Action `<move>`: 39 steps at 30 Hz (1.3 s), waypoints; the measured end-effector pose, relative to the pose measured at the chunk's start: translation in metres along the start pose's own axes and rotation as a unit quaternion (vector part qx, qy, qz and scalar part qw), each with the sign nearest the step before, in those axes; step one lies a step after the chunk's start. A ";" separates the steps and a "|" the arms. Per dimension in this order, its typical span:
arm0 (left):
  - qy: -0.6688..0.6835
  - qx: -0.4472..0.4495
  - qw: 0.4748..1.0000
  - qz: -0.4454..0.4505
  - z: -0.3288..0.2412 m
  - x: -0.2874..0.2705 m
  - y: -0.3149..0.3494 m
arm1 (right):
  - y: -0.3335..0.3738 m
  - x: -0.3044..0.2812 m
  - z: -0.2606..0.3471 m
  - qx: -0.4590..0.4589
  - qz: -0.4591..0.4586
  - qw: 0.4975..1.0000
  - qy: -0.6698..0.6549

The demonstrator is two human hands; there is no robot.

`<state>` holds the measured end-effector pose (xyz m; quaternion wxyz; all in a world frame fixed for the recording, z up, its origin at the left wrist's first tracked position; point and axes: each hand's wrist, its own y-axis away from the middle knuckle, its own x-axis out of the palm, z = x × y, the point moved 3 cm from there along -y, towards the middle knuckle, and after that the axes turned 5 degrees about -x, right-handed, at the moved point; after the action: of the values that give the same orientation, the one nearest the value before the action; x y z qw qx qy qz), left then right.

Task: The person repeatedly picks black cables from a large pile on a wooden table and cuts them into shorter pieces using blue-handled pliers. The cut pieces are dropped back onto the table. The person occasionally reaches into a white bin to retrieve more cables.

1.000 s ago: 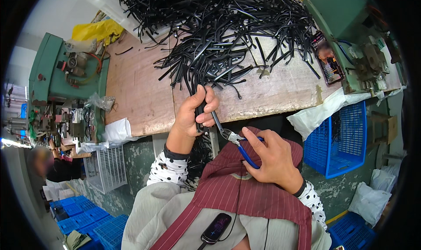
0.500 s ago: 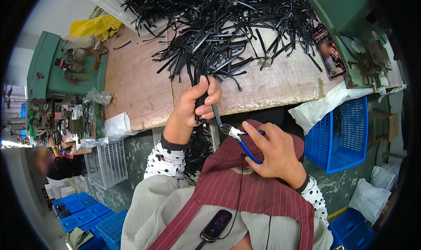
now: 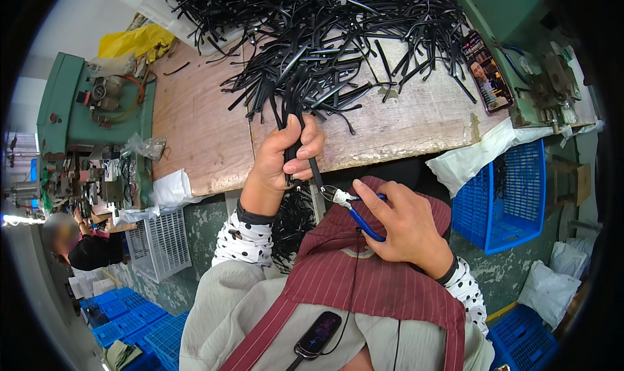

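My left hand (image 3: 284, 155) is closed round a bunch of black eyeglass temples (image 3: 294, 104), just off the front edge of the table. One temple (image 3: 316, 173) slants out below its fingers toward my right hand. Blue-handled nippers (image 3: 365, 224), wrapped in white near the joint, are held in my right hand (image 3: 407, 228). Their jaws meet the lower end of that slanting temple; whether they bite on it is too small to tell. Beyond my left hand, a big pile of black temples (image 3: 312, 20) spreads over the table.
A wooden table (image 3: 201, 124) lies ahead. Green machines stand at left (image 3: 68, 104) and right (image 3: 507, 13). A phone (image 3: 487, 78) lies by the right machine. Below are a blue crate (image 3: 504, 244), a white crate (image 3: 159, 244) and more temples (image 3: 294, 221). Another person (image 3: 94, 247) sits far left.
The slanting temple and the nippers' jaws have shifted slightly left and down. My left hand keeps its grip on the bunch. The view has turned a little.
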<state>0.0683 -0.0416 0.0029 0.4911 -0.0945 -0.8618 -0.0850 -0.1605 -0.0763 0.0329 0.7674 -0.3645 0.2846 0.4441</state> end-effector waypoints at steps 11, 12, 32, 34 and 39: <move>-0.330 0.384 0.847 -0.161 0.021 0.043 0.016 | 0.008 0.010 -0.016 0.097 -0.022 0.983 -0.155; -0.355 0.397 0.829 -0.173 0.025 0.043 0.017 | 0.008 0.009 -0.016 0.103 -0.017 0.982 -0.155; -0.871 0.059 0.384 -0.301 -0.045 0.005 -0.076 | 0.020 0.019 -0.017 0.174 0.004 0.970 -0.166; -0.895 -0.024 0.311 -0.318 -0.040 -0.004 -0.094 | 0.020 0.020 -0.015 0.166 0.008 0.975 -0.148; -0.886 -0.092 0.292 -0.349 -0.048 -0.003 -0.092 | 0.024 0.013 -0.016 0.157 -0.012 0.979 -0.131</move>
<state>0.0871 -0.1420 0.0191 -0.6580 0.1527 -0.7119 -0.1923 -0.1781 -0.0751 0.0059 0.8507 -0.1820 0.2436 0.4288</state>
